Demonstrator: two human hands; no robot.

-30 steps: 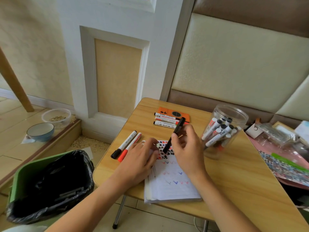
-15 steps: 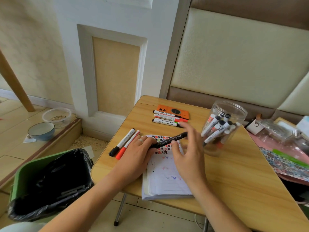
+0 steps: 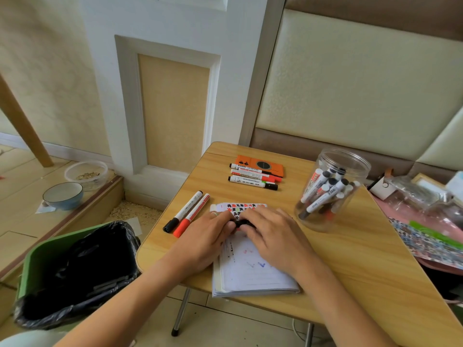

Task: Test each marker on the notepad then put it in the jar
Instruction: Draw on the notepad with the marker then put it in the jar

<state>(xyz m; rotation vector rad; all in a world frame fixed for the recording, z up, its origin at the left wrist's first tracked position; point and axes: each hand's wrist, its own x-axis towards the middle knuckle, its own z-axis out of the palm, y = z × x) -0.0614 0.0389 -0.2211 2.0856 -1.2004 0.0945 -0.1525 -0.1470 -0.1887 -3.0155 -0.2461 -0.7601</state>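
Hands meet over the notepad (image 3: 253,269) in the head view, the only one we have: left hand (image 3: 203,241) and right hand (image 3: 278,236) both curl their fingers round a black marker (image 3: 241,223) held crosswise betw. them, just above the pad's upper half. We see only a short dark stretch of the marker betw. the fingertips; whether it is capped we cannot tell. A ring sits on one left finger.

Notepad lies open at the near edge of the wooden table (image 3: 350,259), its lower corner overhanging; top strip printed w/ small black, red & green figures, page below carries red & blue test ticks.

Left of the pad, 2 markers lie side by side, touching: one black-capped (image 3: 184,212), one red-capped (image 3: 192,215), caps toward us. At the far edge, approx. 4 more markers (image 3: 253,176) lie stacked in a row against an orange case (image 3: 260,165).

Right of the hands, a clear plastic jar (image 3: 330,189) stands upright w/ no lid on, holding a bunch of markers leaning at angles, mostly black-capped.

On the floor at left: green bin (image 3: 32,261) w/ black liner, blue bowl (image 3: 62,195), clear dish (image 3: 86,171). Clutter of bags & printed sheets at far right.
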